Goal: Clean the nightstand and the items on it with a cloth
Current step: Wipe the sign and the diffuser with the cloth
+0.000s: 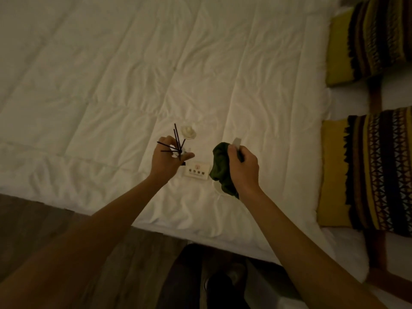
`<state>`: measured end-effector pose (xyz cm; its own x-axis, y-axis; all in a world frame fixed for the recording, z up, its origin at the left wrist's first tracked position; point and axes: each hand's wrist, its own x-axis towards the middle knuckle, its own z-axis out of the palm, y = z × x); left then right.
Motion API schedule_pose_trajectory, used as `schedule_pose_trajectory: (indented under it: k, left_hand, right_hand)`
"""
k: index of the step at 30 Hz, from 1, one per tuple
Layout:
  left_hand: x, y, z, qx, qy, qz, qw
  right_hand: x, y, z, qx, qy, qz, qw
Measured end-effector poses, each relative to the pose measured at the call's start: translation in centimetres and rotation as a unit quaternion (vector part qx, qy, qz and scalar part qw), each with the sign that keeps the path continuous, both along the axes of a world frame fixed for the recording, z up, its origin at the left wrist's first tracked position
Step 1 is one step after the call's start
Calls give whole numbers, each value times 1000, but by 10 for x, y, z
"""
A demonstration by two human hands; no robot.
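Over a white bed, my left hand [166, 160] grips a small reed diffuser [179, 148]: several thin black sticks and a white flower fan out above my fingers. My right hand [242, 168] is closed on a dark green cloth [220, 170] and a small pale object [236, 142] that sticks out above the thumb; what that object is I cannot tell. A small white card [197, 172] with printed characters lies on the duvet between my two hands. The nightstand is out of view.
The white duvet [156, 74] fills most of the view. Two yellow and dark patterned cushions [374, 172] lie at the right on white pillows. Wooden floor [33, 219] shows at lower left, and dark shoes [223, 286] below the bed edge.
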<state>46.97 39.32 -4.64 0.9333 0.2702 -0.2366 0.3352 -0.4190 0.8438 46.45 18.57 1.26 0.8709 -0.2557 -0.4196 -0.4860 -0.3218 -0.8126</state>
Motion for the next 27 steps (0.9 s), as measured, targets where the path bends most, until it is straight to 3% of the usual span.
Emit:
schedule_pose_trajectory:
  k: [4,15,24,27]
  left_hand:
    - [-12,22,-71,51,43,28,997]
    - [-27,44,-157,97,15,19,995]
    - [-47,56,-151,102,69,34,992]
    - [-55,61,-127,55,133,23,989]
  right_hand:
    - [-5,12,-56,-3,29,19,999]
    - [8,40,-123,7,35,39,999]
    - [8,47,-96,27,22,48,998]
    - [7,47,-75,34,5,53,998]
